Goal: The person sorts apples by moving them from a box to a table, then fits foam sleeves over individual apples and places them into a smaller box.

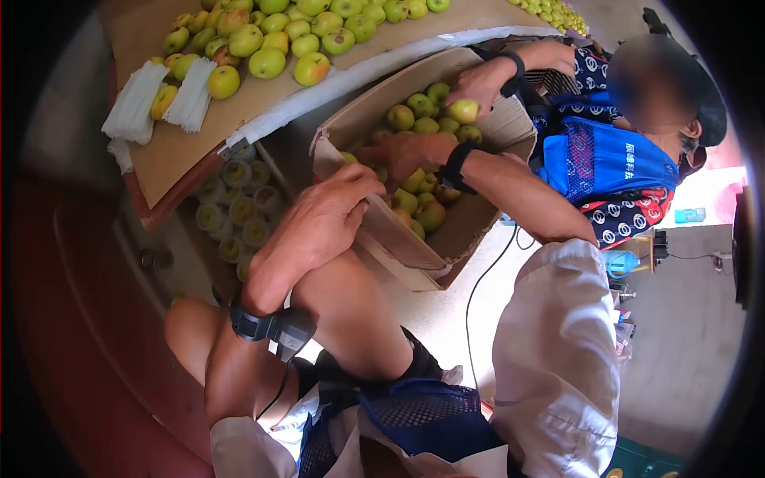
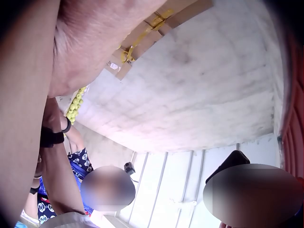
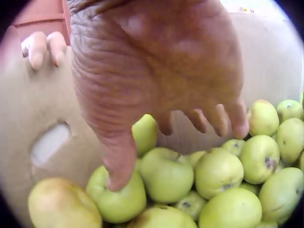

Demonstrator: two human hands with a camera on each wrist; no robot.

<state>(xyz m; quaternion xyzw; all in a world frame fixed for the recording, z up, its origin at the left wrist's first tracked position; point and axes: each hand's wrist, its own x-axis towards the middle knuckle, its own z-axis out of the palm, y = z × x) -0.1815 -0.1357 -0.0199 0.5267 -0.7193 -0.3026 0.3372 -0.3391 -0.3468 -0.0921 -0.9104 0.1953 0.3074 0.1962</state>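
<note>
My R hand (image 3: 156, 71) is loose inside the carton (image 3: 28, 104), fingers spread over the apples (image 3: 166, 175), none grasped; L hand (image 1: 323, 219) has fingers hooked over the carton's edge. Apples prob. firm, light, smooth, bruise easily; best cupped round middle w/o squeezing.

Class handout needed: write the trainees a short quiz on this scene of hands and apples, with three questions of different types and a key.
1. Multiple choice. Which of these lies on the table?
A) a hammer
B) white bundles
C) bananas
2. True or false. The opposite person's hand holds a single apple.
3. Fill in the gap. The camera wearer's ____ hand reaches in over the box apples.

Key:
1. B.
2. True.
3. Right: the right hand is inside the box, while the left hand is at its edge.
</note>
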